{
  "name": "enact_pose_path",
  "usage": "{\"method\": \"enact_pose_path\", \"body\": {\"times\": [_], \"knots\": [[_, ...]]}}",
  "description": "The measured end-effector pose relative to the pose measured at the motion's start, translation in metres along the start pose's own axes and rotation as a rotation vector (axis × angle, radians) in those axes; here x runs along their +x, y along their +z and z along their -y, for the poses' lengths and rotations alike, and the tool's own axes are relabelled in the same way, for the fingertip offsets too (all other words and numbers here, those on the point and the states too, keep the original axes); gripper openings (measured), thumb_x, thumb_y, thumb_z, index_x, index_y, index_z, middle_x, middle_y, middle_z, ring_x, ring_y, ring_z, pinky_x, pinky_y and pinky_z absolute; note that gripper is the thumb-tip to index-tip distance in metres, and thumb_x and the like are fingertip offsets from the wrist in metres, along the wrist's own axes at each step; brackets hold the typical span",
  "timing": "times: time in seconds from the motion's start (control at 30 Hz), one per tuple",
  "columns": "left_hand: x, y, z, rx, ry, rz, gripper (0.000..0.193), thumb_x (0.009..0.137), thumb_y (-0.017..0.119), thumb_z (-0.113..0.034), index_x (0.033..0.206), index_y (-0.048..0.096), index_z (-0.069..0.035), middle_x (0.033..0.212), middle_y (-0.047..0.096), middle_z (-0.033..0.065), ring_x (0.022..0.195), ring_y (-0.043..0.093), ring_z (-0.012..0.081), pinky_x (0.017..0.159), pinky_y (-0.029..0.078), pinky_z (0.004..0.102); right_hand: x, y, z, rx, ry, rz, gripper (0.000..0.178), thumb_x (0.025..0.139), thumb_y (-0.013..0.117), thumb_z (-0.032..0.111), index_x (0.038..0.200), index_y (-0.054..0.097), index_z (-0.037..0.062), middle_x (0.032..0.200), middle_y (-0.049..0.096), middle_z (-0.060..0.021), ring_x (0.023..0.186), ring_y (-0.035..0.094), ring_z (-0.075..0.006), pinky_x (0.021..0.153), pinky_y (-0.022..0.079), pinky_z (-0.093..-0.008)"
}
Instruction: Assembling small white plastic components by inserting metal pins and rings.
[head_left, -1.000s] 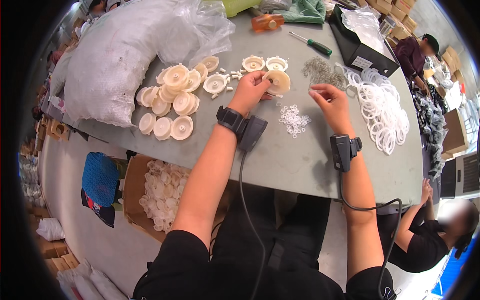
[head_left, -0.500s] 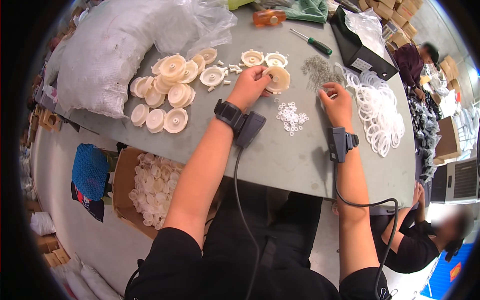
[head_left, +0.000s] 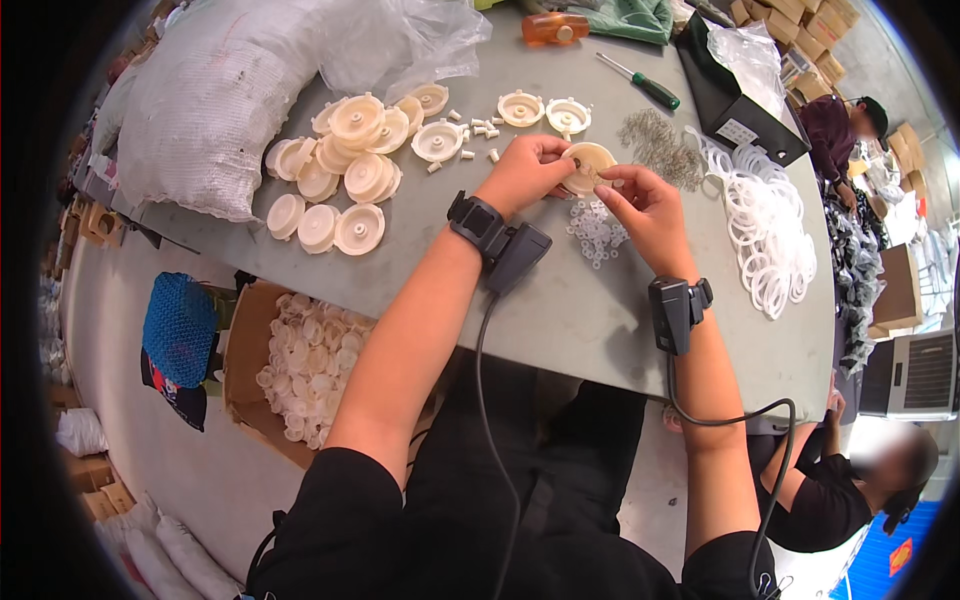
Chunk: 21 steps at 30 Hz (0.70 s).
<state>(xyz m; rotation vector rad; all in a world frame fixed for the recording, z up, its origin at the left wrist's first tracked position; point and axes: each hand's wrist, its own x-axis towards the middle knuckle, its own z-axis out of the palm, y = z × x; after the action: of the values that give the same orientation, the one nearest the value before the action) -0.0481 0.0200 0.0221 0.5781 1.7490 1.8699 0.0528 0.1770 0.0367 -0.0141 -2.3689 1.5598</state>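
My left hand (head_left: 525, 172) grips a cream round plastic cap (head_left: 592, 156) by its near left edge, over the table. Thumb and forefinger of my right hand (head_left: 650, 212) are pinched together at the cap's inner side; whatever they hold is too small to make out. Just below lies a heap of small white washers (head_left: 592, 240), partly behind my right fingers. Beyond the right hand is a tangle of thin metal springs (head_left: 655, 142). Two more caps (head_left: 521, 108) rest past the held one, and several small white plastic pegs (head_left: 484, 128) lie left of it.
Stacked cream caps (head_left: 358, 120) and a white woven sack (head_left: 215, 120) occupy the left. White rings (head_left: 765, 235), a black tray (head_left: 735, 100), a screwdriver (head_left: 655, 92) and an orange handle-like piece (head_left: 555, 28) lie right and far. Below stands a carton of parts (head_left: 255, 400). Two people are at right.
My right hand has moved left from beside the springs to the cap. The left hand and cap have shifted slightly right in the picture.
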Motion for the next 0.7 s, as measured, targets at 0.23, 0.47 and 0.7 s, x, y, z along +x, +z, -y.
{"method": "enact_pose_path", "body": {"times": [0.23, 0.47, 0.7], "knots": [[0.001, 0.001, 0.007, 0.006, 0.040, 0.096, 0.034, 0.082, 0.061, -0.014, 0.111, 0.054, 0.002, 0.099, 0.063, 0.0091, 0.088, 0.061, 0.0131, 0.071, 0.053, 0.0264, 0.002, 0.003, -0.013, 0.043, -0.005, -0.032, 0.016, 0.081, 0.066, 0.012, 0.093, 0.064, 0.0018, 0.068, 0.054, 0.0025, 0.059, 0.043, -0.0049, 0.053, 0.036, -0.0200], [0.000, 0.004, 0.004, 0.009, 0.032, 0.098, 0.035, 0.082, 0.061, -0.012, 0.112, 0.053, 0.003, 0.099, 0.063, 0.0092, 0.087, 0.061, 0.0131, 0.071, 0.052, 0.0261, 0.003, 0.000, -0.015, -0.072, -0.140, -0.047, 0.017, 0.080, 0.066, 0.010, 0.095, 0.066, 0.0030, 0.073, 0.053, 0.0005, 0.061, 0.044, -0.0057, 0.055, 0.036, -0.0196], [-0.002, 0.006, 0.002, 0.034, 0.022, 0.062, 0.034, 0.082, 0.058, -0.011, 0.112, 0.052, 0.004, 0.097, 0.063, 0.0096, 0.085, 0.062, 0.0133, 0.070, 0.053, 0.0254, -0.001, 0.003, -0.003, 0.074, -0.024, -0.054, 0.021, 0.086, 0.058, 0.010, 0.104, 0.063, 0.0024, 0.079, 0.058, 0.0007, 0.064, 0.049, -0.0056, 0.058, 0.039, -0.0186]]}}
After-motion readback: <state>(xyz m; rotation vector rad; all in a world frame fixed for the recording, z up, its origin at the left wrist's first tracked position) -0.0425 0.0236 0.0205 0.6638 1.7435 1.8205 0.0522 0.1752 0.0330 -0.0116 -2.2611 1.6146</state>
